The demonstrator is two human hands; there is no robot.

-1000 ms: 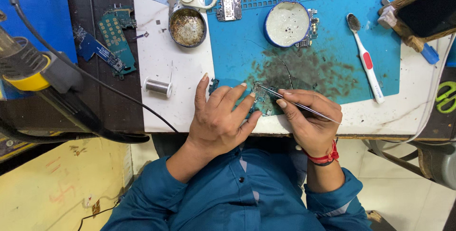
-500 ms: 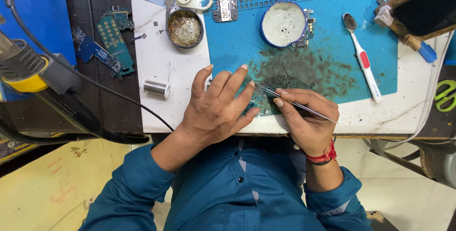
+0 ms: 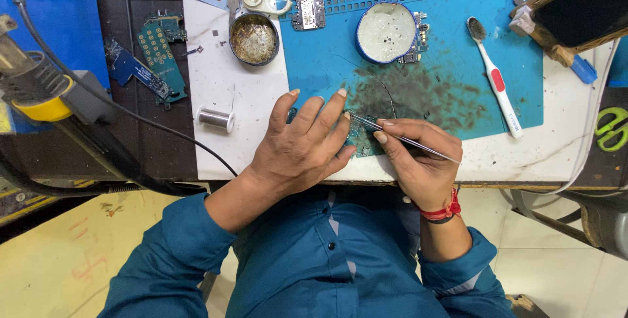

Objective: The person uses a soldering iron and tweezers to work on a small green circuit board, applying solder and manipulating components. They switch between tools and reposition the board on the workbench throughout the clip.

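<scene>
- Since the earlier frame, left hand (image 3: 304, 145) has slid left, fingers spread flat, pinning a small green board (image 3: 362, 133) at the blue mat's (image 3: 327, 63) near edge.
- Board mostly hidden beneath both hands.
- Right hand (image 3: 418, 161) pinches tweezers (image 3: 399, 138), tips on board.

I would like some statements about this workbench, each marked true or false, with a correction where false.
1. The right hand holds thin metal tweezers. True.
2. The left hand lies flat on a small circuit board at the front edge of the blue mat. True.
3. The toothbrush lies left of the left hand. False: it lies on the mat, to the right of both hands.
4. The spool of solder wire stands on the blue mat. False: it rests on the white table, left of the mat.
5. A round white tin sits on the mat. True.
</scene>
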